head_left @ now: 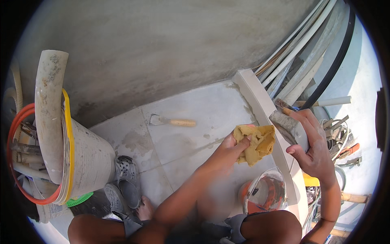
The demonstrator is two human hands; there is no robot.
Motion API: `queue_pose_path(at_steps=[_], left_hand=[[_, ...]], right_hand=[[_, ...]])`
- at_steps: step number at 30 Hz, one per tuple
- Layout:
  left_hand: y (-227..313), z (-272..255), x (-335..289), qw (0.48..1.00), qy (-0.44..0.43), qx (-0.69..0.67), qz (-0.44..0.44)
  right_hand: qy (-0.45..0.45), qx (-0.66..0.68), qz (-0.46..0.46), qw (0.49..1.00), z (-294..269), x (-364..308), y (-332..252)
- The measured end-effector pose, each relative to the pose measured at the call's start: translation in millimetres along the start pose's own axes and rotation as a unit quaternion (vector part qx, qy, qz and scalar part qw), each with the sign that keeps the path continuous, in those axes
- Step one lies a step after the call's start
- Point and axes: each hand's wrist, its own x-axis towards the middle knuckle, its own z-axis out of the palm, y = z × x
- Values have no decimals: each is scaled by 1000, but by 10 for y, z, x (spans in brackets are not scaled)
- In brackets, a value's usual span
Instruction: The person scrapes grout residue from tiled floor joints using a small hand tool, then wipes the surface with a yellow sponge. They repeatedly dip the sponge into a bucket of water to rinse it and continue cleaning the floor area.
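My left hand (233, 148) pinches a crumpled yellow sponge cloth (260, 142) over the tiled floor, thumb pressed into its folds. To the right, my right hand (317, 152) curves round a grey, mortar-smeared piece (286, 122) by the ledge, fingers above and thumb below. Its kind is unclear, partly hidden by the fingers. Below the cloth stands a small orange bucket (266, 195), its inside coated with grey residue. A scraper with a wooden handle (183, 122) lies on the tiles beyond my left hand.
A big white bucket (91, 154) with a yellow rim and a pipe (48, 110) stands at the left. Grey clogs (128, 179) sit beside it. A raised ledge (258, 97) runs along the right. Beyond lie long pipes (306, 36), cables and tools. A plastered wall (162, 44) closes the back.
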Motion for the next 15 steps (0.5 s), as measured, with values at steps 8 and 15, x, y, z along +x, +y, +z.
queue_pose_path(at_steps=[8,15], left_hand=[[-53,-928,178,829,156,535,-37],[229,-1356,-41,771,114,594,-199]], right_hand=[[-335,-114,48,934,204,839,-217],[-537,-67,75,837,784,823,-22]])
